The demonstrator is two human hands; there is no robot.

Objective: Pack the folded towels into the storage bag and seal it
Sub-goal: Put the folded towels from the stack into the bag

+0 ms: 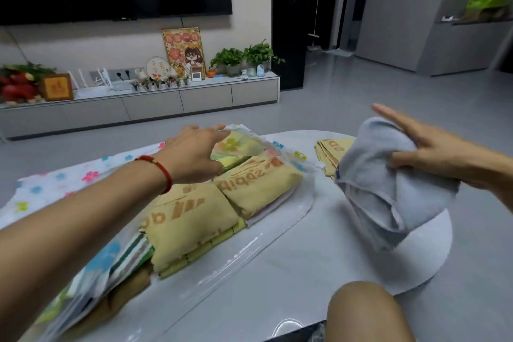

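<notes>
A clear storage bag with a flower print point(55, 183) lies across the white table point(319, 253), its mouth facing me. Inside it sit folded yellow towels point(194, 219) with orange lettering, side by side, on top of green and striped ones. My left hand point(194, 153) reaches over the bag with fingers spread, resting on or just above the far towels and the raised top sheet of plastic. My right hand point(433, 153) holds a folded grey-blue towel point(380, 183) above the table's right end. Another folded yellow towel point(331, 153) lies on the table behind it.
My knee point(366, 311) shows at the bottom right, close to the table's near edge. Beyond the table lies grey floor, then a low TV cabinet point(166, 103) with plants and ornaments under a wall-mounted screen. Grey shelving stands at the far right.
</notes>
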